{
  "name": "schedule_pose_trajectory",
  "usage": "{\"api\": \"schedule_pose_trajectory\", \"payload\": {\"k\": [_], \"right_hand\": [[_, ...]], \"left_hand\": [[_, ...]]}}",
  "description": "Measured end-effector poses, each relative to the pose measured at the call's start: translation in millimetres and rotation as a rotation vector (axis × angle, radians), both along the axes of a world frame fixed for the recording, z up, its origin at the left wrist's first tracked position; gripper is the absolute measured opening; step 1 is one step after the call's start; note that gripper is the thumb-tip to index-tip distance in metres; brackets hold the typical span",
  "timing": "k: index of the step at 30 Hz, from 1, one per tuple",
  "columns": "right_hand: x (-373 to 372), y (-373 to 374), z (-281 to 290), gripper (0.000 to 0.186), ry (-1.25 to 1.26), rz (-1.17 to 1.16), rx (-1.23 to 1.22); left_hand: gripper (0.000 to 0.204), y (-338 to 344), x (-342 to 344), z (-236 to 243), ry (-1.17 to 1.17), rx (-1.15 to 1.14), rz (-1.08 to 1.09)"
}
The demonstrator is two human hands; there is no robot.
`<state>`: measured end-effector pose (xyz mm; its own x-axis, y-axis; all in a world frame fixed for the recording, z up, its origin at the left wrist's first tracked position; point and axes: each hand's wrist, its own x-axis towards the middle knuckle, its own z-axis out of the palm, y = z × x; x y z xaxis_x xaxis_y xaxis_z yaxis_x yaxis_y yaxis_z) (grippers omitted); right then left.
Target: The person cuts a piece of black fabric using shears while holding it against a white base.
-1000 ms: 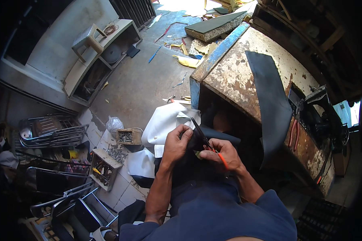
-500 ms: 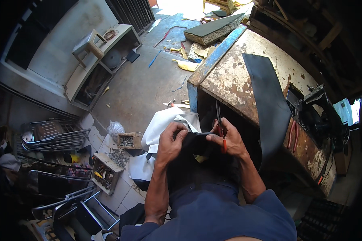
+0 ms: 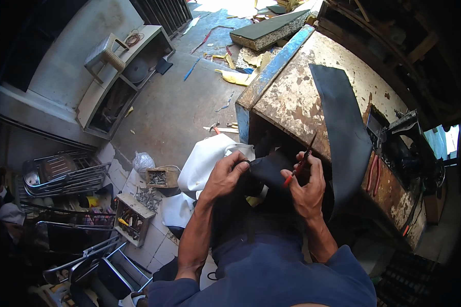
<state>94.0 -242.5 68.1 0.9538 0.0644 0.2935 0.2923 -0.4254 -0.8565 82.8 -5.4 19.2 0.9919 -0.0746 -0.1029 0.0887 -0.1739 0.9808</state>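
Just then, my right hand [image 3: 308, 192] had shifted outward, tilting the red-handled scissors [image 3: 308, 152] toward the worktop [image 3: 292, 97]; the blades pointed away from the black sheet [image 3: 270, 168], so no cut seemed under way. That hand curled around the scissors; my left hand [image 3: 224, 175] pinched the sheet's edge, the sheet lying between both.
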Motion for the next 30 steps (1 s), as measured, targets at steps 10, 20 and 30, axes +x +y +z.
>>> {"api": "schedule_pose_trajectory", "payload": {"k": [10,20,30], "right_hand": [[-61,5,-31,0.035,1.115,0.440,0.570],[-57,4,-32,0.059,1.138,0.527,0.675],[-37,25,-26,0.048,0.990,0.299,0.543]], "left_hand": [[0.017,-3,0,3,0.053,-0.195,0.008],[0.014,-5,-4,4,0.053,-0.206,0.031],[0.016,-20,-24,-7,-0.062,-0.035,0.002]]}}
